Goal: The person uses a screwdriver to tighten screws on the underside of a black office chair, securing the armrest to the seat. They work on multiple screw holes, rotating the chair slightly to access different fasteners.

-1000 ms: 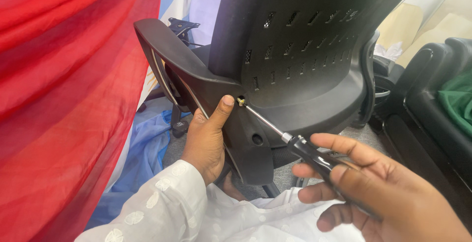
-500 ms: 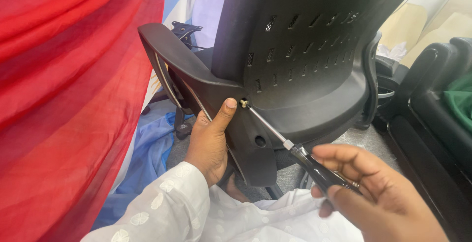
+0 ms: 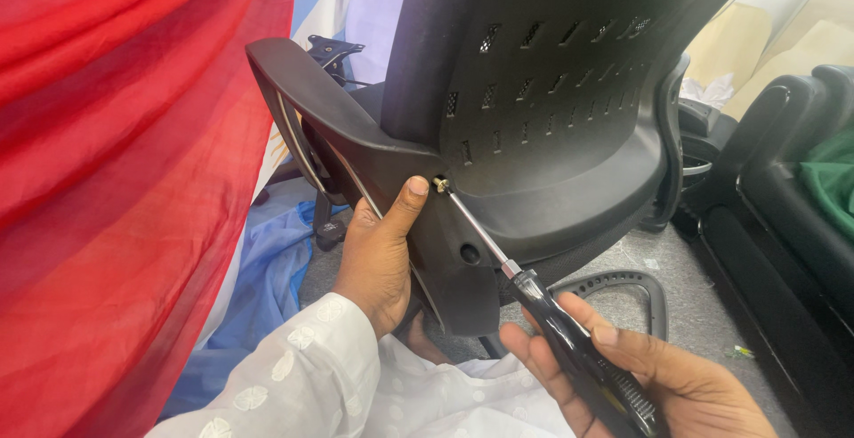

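A black office chair (image 3: 551, 91) lies tipped in front of me, its perforated plastic back facing up. My left hand (image 3: 378, 256) grips the chair's black armrest bracket (image 3: 356, 140), thumb pressed beside a brass screw (image 3: 439, 185). My right hand (image 3: 640, 376) is closed on a screwdriver (image 3: 569, 349) with a black handle. Its steel shaft runs up and left, and the tip sits in the screw head. An empty screw hole (image 3: 470, 254) shows lower on the bracket.
Red cloth (image 3: 116, 180) fills the left side, with blue cloth (image 3: 258, 269) on the floor below it. A loose black armrest loop (image 3: 623, 282) lies on the grey floor. Another black chair (image 3: 783, 207) stands at the right, with green fabric (image 3: 832, 180) on it.
My right hand has slid lower and to the right along the screwdriver handle, turning it. The tip stays in the screw. My left hand keeps its hold.
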